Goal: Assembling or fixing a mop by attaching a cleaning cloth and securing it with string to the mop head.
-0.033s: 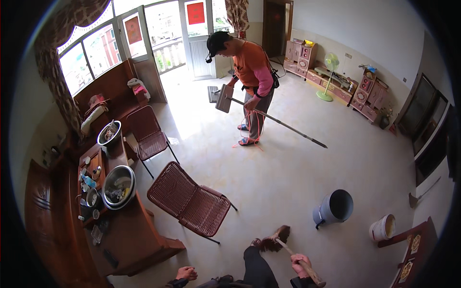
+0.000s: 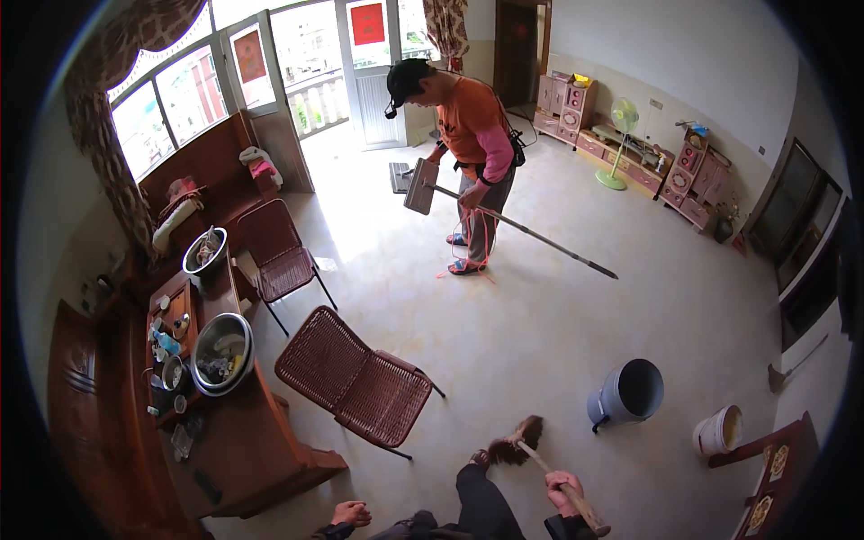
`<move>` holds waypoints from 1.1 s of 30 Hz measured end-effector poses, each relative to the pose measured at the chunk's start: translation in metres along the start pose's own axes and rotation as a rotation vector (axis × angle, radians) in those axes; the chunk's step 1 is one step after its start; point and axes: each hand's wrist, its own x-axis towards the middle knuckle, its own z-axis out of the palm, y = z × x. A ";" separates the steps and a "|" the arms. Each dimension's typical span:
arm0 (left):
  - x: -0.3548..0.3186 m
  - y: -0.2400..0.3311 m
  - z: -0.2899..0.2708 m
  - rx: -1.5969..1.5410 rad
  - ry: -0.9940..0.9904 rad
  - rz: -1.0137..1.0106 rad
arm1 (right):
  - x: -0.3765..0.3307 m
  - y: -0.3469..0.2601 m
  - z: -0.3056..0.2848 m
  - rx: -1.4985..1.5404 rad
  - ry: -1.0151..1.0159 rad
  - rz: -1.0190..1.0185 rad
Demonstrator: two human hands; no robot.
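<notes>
My right hand (image 2: 565,493) is closed around the pale wooden handle of a broom (image 2: 537,457). Its dark brown bristles rest on the floor beside my foot (image 2: 480,457). Low on the left, my left hand (image 2: 351,514) has its fingers curled in, with nothing visible in them. Nearest to that hand are the wooden table (image 2: 261,441) and a brown woven chair (image 2: 355,382). Further off, a co-worker (image 2: 472,126) in an orange top holds a flat mop (image 2: 522,229) with both hands, its rectangular head raised.
To my right stand a grey-blue bucket (image 2: 597,396) and a white bucket (image 2: 708,435). Metal basins (image 2: 243,382) and small items crowd the table. A second chair (image 2: 286,265) stands beyond the first. A green fan (image 2: 611,180) and low cabinets (image 2: 688,207) line the far wall.
The broom's bristles have shifted slightly away from me over the floor, and my right hand has moved a little with them. My left hand stays nearly still.
</notes>
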 end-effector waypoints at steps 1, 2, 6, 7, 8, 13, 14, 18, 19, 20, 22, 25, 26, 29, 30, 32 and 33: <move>-0.009 0.011 0.009 -0.019 0.016 0.025 | 0.016 -0.003 0.025 0.053 -0.015 0.083; -0.004 0.017 0.026 0.012 0.030 0.026 | 0.030 -0.010 0.050 0.054 -0.030 0.089; 0.015 0.050 0.083 0.032 0.038 0.025 | 0.070 -0.031 0.136 0.042 -0.082 0.105; 0.018 0.059 0.095 0.014 0.028 0.023 | 0.077 -0.043 0.147 0.027 -0.093 0.109; 0.023 0.068 0.107 0.019 0.037 -0.003 | 0.083 -0.051 0.159 0.013 -0.106 0.112; 0.054 0.103 0.148 0.041 0.092 -0.093 | 0.087 -0.062 0.210 -0.066 0.022 0.135; 0.067 0.112 0.154 0.040 0.076 -0.103 | 0.086 -0.064 0.220 -0.154 0.048 0.099; 0.126 0.169 0.186 -0.027 0.034 -0.127 | 0.085 -0.093 0.240 -0.490 0.093 0.015; 0.135 0.189 0.202 0.008 0.032 -0.091 | 0.079 -0.097 0.248 -0.582 0.037 0.038; 0.142 0.217 0.218 0.044 0.034 -0.045 | 0.075 -0.100 0.256 -0.674 -0.027 0.057; 0.156 0.264 0.235 0.037 -0.081 -0.031 | 0.078 -0.092 0.270 -0.759 -0.030 -0.047; 0.170 0.333 0.273 0.152 -0.086 0.042 | 0.092 -0.082 0.290 -0.816 0.024 -0.252; 0.165 0.358 0.289 0.264 -0.104 0.183 | 0.096 -0.080 0.296 -0.836 0.032 -0.316; 0.166 0.420 0.318 0.308 -0.148 0.272 | 0.109 -0.075 0.311 -0.902 0.045 -0.498; 0.168 0.432 0.324 0.328 -0.144 0.293 | 0.107 -0.075 0.312 -0.920 0.058 -0.572; 0.175 0.461 0.336 0.370 -0.136 0.353 | 0.118 -0.083 0.314 -0.857 0.048 -0.628; 0.178 0.475 0.342 0.363 -0.123 0.377 | 0.125 -0.094 0.314 -0.669 0.041 -0.530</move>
